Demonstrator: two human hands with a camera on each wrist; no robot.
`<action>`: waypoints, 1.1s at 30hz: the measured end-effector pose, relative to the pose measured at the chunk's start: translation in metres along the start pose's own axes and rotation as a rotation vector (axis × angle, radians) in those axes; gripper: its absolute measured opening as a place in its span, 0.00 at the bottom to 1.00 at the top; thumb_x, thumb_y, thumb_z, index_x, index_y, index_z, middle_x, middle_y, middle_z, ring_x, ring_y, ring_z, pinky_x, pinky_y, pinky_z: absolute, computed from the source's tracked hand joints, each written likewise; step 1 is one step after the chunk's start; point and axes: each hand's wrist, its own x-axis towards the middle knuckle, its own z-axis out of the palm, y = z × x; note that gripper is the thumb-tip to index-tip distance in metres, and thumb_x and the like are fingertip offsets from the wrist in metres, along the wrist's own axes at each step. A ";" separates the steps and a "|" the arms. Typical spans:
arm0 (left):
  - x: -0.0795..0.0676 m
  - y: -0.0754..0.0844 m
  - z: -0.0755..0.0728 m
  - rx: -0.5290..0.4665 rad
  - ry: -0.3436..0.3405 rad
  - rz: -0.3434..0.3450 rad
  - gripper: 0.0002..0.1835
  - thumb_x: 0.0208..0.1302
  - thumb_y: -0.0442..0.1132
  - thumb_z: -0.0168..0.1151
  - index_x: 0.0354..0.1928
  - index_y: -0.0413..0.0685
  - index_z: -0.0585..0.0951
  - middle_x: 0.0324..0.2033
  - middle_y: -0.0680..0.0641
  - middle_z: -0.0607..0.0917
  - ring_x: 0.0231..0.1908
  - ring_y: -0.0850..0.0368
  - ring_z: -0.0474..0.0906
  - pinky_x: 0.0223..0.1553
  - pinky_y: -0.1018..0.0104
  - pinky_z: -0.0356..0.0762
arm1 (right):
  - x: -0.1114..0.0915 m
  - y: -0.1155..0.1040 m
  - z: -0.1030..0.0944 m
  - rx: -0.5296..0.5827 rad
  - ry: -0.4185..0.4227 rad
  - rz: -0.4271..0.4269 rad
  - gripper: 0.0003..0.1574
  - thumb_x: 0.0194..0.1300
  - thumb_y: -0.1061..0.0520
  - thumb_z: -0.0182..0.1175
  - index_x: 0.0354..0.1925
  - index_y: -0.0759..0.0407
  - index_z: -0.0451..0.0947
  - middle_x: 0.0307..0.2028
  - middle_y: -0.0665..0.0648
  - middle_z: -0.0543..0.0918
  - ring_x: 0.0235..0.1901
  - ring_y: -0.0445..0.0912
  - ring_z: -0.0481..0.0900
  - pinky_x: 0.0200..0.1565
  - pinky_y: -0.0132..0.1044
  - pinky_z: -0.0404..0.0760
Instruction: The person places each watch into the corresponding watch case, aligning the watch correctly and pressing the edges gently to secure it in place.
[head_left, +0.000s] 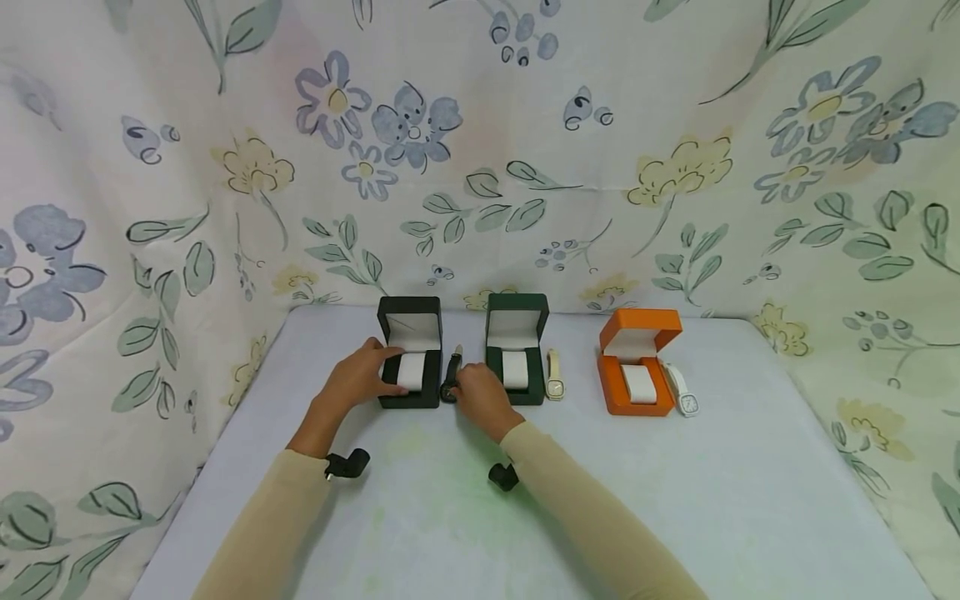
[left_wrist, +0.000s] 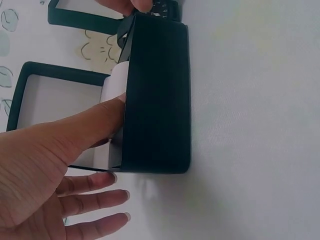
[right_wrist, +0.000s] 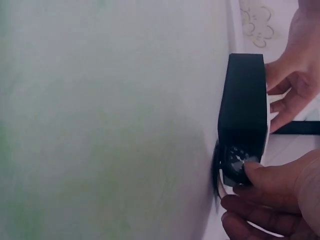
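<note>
At the left of the table, a dark watch box (head_left: 408, 402) stands with its lid raised and a white cushion (head_left: 412, 372) inside. My left hand (head_left: 358, 377) reaches in from the left, thumb and index finger at opposite ends of the cushion. The left wrist view shows the thumb (left_wrist: 95, 120) inside the box, its tip hidden by the front wall, and the other fingers spread outside. A black wristwatch (head_left: 452, 379) is against the box's right side. My right hand (head_left: 483, 400) pinches this watch, the thumb on its dial (right_wrist: 240, 157) and the fingers below.
To the right stands an open green watch box (head_left: 535, 392), a gold watch (head_left: 554, 379) beside it. Farther right are an open orange watch box (head_left: 660, 408) and a white watch (head_left: 681, 392). A floral curtain (head_left: 480, 208) hangs behind the white table (head_left: 420, 517).
</note>
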 end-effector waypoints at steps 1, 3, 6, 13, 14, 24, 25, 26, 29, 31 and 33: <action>0.001 0.000 0.000 0.000 -0.001 -0.001 0.46 0.49 0.56 0.81 0.69 0.46 0.76 0.50 0.36 0.76 0.37 0.50 0.76 0.37 0.51 0.83 | 0.000 0.000 0.000 0.021 0.001 0.007 0.08 0.64 0.61 0.71 0.28 0.60 0.85 0.28 0.54 0.84 0.34 0.48 0.82 0.35 0.38 0.82; 0.001 0.002 -0.001 -0.003 -0.002 -0.003 0.46 0.49 0.56 0.82 0.69 0.46 0.76 0.50 0.36 0.76 0.38 0.50 0.76 0.37 0.51 0.83 | -0.001 0.001 0.000 0.068 0.004 0.015 0.08 0.64 0.62 0.71 0.28 0.59 0.84 0.28 0.53 0.84 0.33 0.46 0.81 0.34 0.37 0.81; 0.002 0.005 -0.002 -0.005 -0.004 -0.001 0.45 0.48 0.55 0.82 0.68 0.46 0.76 0.51 0.36 0.76 0.38 0.49 0.77 0.37 0.49 0.83 | -0.001 0.004 0.000 0.144 0.013 0.023 0.09 0.65 0.62 0.70 0.28 0.58 0.82 0.28 0.52 0.83 0.29 0.42 0.78 0.29 0.34 0.78; 0.006 0.009 -0.003 -0.004 -0.048 -0.016 0.45 0.49 0.53 0.83 0.68 0.47 0.76 0.50 0.36 0.74 0.37 0.49 0.76 0.36 0.51 0.82 | -0.004 0.007 -0.002 0.283 0.061 0.035 0.08 0.69 0.62 0.66 0.32 0.59 0.78 0.30 0.54 0.84 0.28 0.42 0.75 0.28 0.32 0.75; 0.007 0.010 -0.002 -0.002 -0.050 -0.021 0.44 0.49 0.52 0.83 0.68 0.48 0.76 0.49 0.36 0.74 0.37 0.48 0.76 0.36 0.51 0.82 | -0.004 0.007 -0.003 0.308 0.075 0.035 0.06 0.69 0.62 0.66 0.33 0.60 0.78 0.32 0.56 0.85 0.29 0.43 0.77 0.29 0.33 0.77; 0.009 0.018 0.002 0.016 -0.026 -0.080 0.45 0.46 0.49 0.84 0.68 0.49 0.75 0.50 0.34 0.74 0.36 0.46 0.78 0.34 0.49 0.83 | -0.007 0.009 -0.015 0.451 0.103 0.074 0.04 0.71 0.60 0.64 0.40 0.61 0.81 0.40 0.57 0.87 0.41 0.47 0.85 0.40 0.38 0.86; 0.008 0.018 0.003 0.019 -0.021 -0.082 0.45 0.47 0.49 0.84 0.68 0.49 0.75 0.50 0.34 0.74 0.36 0.46 0.78 0.34 0.49 0.83 | -0.007 0.009 -0.015 0.455 0.102 0.071 0.04 0.71 0.60 0.64 0.40 0.61 0.81 0.40 0.57 0.87 0.41 0.48 0.85 0.41 0.38 0.86; 0.008 0.017 0.004 0.023 -0.018 -0.083 0.45 0.47 0.49 0.84 0.68 0.49 0.75 0.50 0.34 0.73 0.36 0.47 0.78 0.34 0.50 0.83 | -0.007 0.010 -0.015 0.455 0.099 0.071 0.04 0.71 0.60 0.64 0.40 0.61 0.81 0.40 0.57 0.87 0.42 0.48 0.85 0.42 0.38 0.86; 0.005 0.016 0.004 0.030 0.000 -0.080 0.45 0.46 0.49 0.84 0.67 0.50 0.75 0.50 0.34 0.74 0.35 0.47 0.78 0.33 0.49 0.83 | -0.008 0.010 -0.015 0.456 0.099 0.060 0.04 0.71 0.60 0.65 0.39 0.61 0.80 0.40 0.57 0.87 0.43 0.49 0.86 0.43 0.38 0.86; 0.003 0.015 0.004 0.037 0.019 -0.073 0.45 0.45 0.49 0.85 0.67 0.51 0.76 0.51 0.34 0.74 0.34 0.47 0.78 0.31 0.49 0.83 | -0.009 0.010 -0.016 0.456 0.103 0.051 0.04 0.70 0.60 0.65 0.38 0.61 0.80 0.40 0.57 0.87 0.43 0.50 0.86 0.44 0.39 0.86; 0.002 0.013 0.005 0.047 0.049 -0.057 0.44 0.44 0.49 0.86 0.66 0.52 0.76 0.51 0.35 0.74 0.33 0.47 0.78 0.30 0.49 0.83 | -0.010 0.010 -0.017 0.454 0.109 0.042 0.04 0.70 0.60 0.65 0.37 0.60 0.80 0.40 0.57 0.87 0.44 0.50 0.86 0.45 0.40 0.87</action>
